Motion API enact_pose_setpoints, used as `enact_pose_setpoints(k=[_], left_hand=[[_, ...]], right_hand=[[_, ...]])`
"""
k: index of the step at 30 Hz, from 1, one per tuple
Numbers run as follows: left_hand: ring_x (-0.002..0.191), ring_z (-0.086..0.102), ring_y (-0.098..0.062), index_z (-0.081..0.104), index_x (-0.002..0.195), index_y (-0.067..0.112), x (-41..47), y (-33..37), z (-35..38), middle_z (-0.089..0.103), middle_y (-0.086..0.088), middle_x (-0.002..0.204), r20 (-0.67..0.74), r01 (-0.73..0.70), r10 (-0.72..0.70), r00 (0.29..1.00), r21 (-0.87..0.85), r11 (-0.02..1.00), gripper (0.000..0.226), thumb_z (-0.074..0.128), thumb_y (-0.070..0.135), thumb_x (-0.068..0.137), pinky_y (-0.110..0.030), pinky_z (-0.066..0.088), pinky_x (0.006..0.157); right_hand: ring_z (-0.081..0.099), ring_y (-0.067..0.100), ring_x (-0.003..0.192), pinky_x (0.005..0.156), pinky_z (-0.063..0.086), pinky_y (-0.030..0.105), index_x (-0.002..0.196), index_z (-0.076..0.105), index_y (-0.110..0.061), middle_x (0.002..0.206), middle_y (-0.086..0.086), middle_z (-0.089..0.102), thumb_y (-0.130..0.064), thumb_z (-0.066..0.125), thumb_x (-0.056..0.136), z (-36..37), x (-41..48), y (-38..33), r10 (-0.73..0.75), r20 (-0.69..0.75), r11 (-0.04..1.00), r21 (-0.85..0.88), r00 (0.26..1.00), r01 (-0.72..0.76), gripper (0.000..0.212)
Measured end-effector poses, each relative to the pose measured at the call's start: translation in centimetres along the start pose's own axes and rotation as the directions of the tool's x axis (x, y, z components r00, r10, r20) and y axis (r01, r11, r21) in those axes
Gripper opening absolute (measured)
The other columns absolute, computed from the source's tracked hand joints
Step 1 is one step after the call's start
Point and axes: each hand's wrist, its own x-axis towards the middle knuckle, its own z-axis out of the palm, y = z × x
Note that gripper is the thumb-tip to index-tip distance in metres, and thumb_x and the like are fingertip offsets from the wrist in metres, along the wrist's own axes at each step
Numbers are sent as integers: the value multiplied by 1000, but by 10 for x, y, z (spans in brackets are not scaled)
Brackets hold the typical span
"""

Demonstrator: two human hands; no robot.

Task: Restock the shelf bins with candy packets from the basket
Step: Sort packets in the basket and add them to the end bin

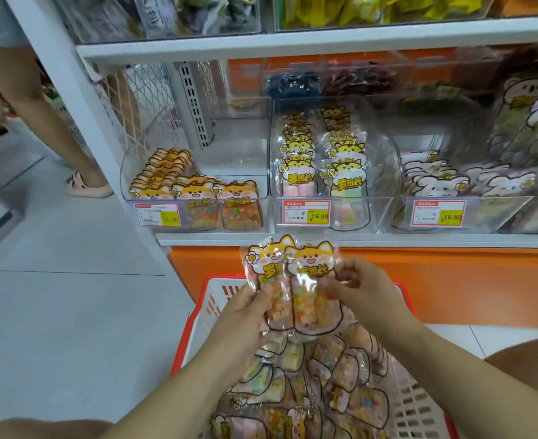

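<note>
Left grip (243, 315) pinching candy packets (305, 270) | right grip (360, 289) pinching same packets | above basket (198, 327)

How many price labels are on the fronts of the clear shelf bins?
3: the left label on the left bin, the middle label on the middle bin, the right label on the right bin. Others may be hidden beyond the right edge.

"罗班长" on the held candy packets (305, 270); "¥16.80" on the price tags (305, 212)
</note>
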Motion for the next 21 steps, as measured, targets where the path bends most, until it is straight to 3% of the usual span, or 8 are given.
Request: enact_pose_setpoints(k=[5, 7, 9, 11, 13, 15, 19, 21], left_hand=[[119, 64, -26, 57, 126, 22, -5, 2, 3, 65, -2, 132, 45, 103, -98, 994, -133, 986, 26, 45, 31, 105, -53, 53, 97], [112, 68, -34, 56, 131, 16, -10, 3, 8, 69, -12, 124, 134, 155, -132, 982, -184, 971, 36, 41, 35, 105, -56, 52, 97], [114, 67, -34, 56, 133, 19, -13, 1, 11, 69, -12, 124, 215, 154, -118, 969, -156, 976, 40, 51, 42, 100, -55, 52, 98], [117, 66, -29, 57, 131, 23, -14, -3, 12, 69, -5, 127, 226, 103, -71, 971, -131, 986, 47, 72, 34, 89, -55, 53, 97], [112, 68, -25, 59, 127, 24, -14, -5, 11, 72, -2, 119, 156, 39, -22, 988, -108, 993, 44, 75, 17, 86, -56, 52, 98], [113, 68, -25, 60, 125, 29, -11, -3, 8, 73, -1, 117, 113, -24, 28, 993, -36, 999, 43, 76, 15, 88, -56, 48, 103], [113, 67, -16, 60, 122, 36, -9, 32, -11, 73, 7, 118, 201, -212, 165, 966, 236, 949, 41, 72, 15, 89, -46, 48, 106], [114, 66, -14, 57, 128, 29, -8, 61, -27, 71, 8, 121, 306, -294, 191, 933, 336, 895, 45, 68, 5, 92, -44, 49, 104]], right_hand=[[70, 18, 80, 76, 56, 33, 110, 59, -17, 92, 3, 76, -23, 66, 94, 4, -4, -3, 11, 37, 994, 110, 999, -15, 18], [72, 15, 84, 70, 59, 31, 106, 59, -21, 97, -3, 75, -23, 66, 95, 16, -13, -3, -20, 19, 994, 112, 1000, 18, 14], [72, 12, 78, 64, 61, 33, 103, 58, -25, 97, -9, 72, -22, 67, 94, 26, -19, -2, -74, -51, 991, 105, 996, 79, 13], [68, 6, 68, 57, 55, 24, 103, 57, -31, 88, -12, 69, -23, 69, 92, 31, -23, -2, -114, -99, 988, 90, 989, 123, 17], [56, 8, 56, 50, 44, 22, 105, 55, -35, 69, -8, 60, -31, 70, 90, 34, -26, -1, -139, -111, 988, 49, 984, 145, 22], [48, 9, 54, 50, 39, 22, 111, 52, -35, 62, -7, 51, -32, 72, 88, 38, -29, -2, -145, -84, 988, 33, 986, 148, 30], [60, -1, 67, 61, 49, 14, 121, 51, -36, 79, -23, 66, -20, 79, 83, 34, -18, -33, -93, -27, 993, 75, 995, 95, 50], [70, 3, 82, 71, 56, 21, 126, 52, -30, 92, -17, 73, -14, 80, 80, 27, -6, -61, -51, 122, 995, 95, 991, 40, 56]])
